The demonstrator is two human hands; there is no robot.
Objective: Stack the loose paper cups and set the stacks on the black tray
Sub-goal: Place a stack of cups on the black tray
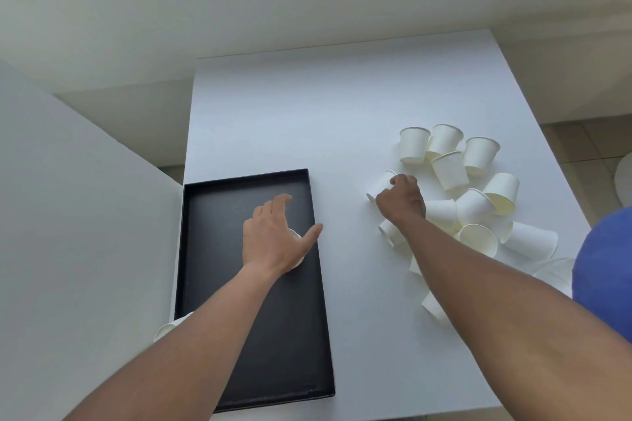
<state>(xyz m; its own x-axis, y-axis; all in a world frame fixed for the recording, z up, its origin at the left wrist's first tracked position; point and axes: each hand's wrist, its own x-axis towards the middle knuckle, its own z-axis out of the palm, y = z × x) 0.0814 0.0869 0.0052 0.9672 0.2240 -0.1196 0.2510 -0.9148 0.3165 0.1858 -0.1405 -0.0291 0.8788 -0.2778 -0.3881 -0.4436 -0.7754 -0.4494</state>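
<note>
I count one black tray (219, 284) at 7 o'clock, about fifteen loose white paper cups (478, 208) heaped at 3 o'clock | bare worktop (307, 120) open toward 12 | left hand (273, 239) spread flat over a cup (297, 249) on the tray | right hand (402, 198) gripping a tipped cup (379, 185) at the heap's left edge

Both forearms are bare from the lower edge of the picture up to the wrists, with no sleeve showing on either. The left hand (273, 236) and the right hand (402, 200) are bare too, without gloves. No ring, watch or band can be made out on the fingers or wrists. At the right edge, a rounded patch of blue fabric (605, 270) shows; whether it is the person's clothing cannot be told.
</note>
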